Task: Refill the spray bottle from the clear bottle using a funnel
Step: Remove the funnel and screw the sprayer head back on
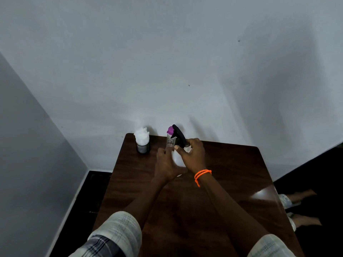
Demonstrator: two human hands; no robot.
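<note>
At the far end of a dark wood counter [213,191], I have both hands on the spray bottle [178,158], which stands upright near the wall. My left hand [167,165] wraps the white body from the side to steady it; my right hand [193,153] has its fingers [182,148] curled round the black trigger head [180,136] at the neck. I judge this the opening step: unscrewing the sprayer so the neck is free for a funnel.

Just behind the sprayer stands the clear bottle [170,140] with a purple cap [170,129], touching or nearly touching the spray bottle; the view is too dim and distant for me to say which. I see no funnel, and it may be hidden behind my hands.

The next move calls for a firm hold on the body while the head twists off, then lifting it straight up so any dip tube clears the neck without tipping either bottle.

A mesh cup [143,148] stuffed with white tissue sits at the counter's far left corner. Pale grey walls meet at the left; the floor is dark.
</note>
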